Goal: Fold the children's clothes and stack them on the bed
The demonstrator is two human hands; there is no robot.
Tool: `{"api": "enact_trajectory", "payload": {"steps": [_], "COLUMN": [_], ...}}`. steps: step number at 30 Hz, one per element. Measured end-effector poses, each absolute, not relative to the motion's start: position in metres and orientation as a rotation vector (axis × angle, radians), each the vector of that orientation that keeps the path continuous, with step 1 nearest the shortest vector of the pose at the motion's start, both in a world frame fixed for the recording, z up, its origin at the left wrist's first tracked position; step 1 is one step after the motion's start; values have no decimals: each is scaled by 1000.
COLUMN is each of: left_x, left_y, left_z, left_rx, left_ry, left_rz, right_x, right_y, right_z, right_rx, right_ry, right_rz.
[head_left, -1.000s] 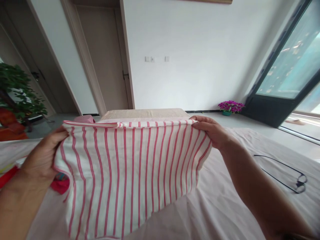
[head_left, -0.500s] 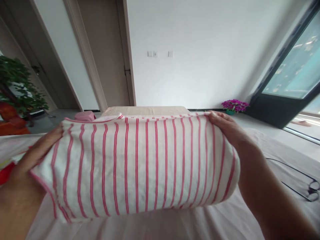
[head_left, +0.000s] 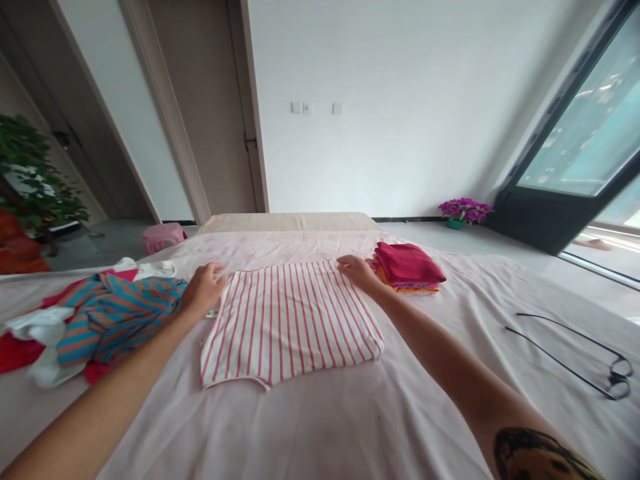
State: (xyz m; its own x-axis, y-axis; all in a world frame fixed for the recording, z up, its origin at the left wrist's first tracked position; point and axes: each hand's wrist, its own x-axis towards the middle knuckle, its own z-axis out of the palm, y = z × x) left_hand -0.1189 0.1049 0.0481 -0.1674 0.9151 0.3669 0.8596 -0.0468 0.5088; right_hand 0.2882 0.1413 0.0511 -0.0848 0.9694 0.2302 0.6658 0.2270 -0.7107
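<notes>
A white top with red stripes lies folded and flat on the bed, a curved trimmed edge facing me. Beside its far left corner is my left hand, fingers apart and slightly bent, with nothing visible in them. My right hand rests at the far right corner, its loosely curled fingertips touching the fabric's edge. Just past that hand stands a stack of folded clothes, dark red on top with orange beneath. Left of my left forearm is a loose heap of clothes, blue-and-orange striped, red and white.
Black-framed glasses lie on the right side of the pale bedsheet. Beyond the bed are a pink stool, a pot of purple flowers, a leafy plant and a closed door.
The striped top was held up and stretched between both hands; now it lies flat on the bed. Both hands have moved farther forward and inward, and the stack and heap are uncovered.
</notes>
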Motion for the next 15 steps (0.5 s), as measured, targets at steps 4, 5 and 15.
{"api": "enact_trajectory", "payload": {"steps": [4, 5, 15], "left_x": [-110, -110, -115], "left_y": [38, 19, -51], "left_z": [31, 30, 5], "left_rx": [2228, 2275, 2687], "left_ry": [1641, 1538, 1487], "left_rz": [741, 621, 350], "right_x": [300, 305, 312], "right_y": [65, 44, -25], "right_z": [36, 37, 22], "right_rx": [-1235, -1206, -1302], "right_ry": [-2102, -2201, -2665], "right_rz": [716, 722, 81]}}
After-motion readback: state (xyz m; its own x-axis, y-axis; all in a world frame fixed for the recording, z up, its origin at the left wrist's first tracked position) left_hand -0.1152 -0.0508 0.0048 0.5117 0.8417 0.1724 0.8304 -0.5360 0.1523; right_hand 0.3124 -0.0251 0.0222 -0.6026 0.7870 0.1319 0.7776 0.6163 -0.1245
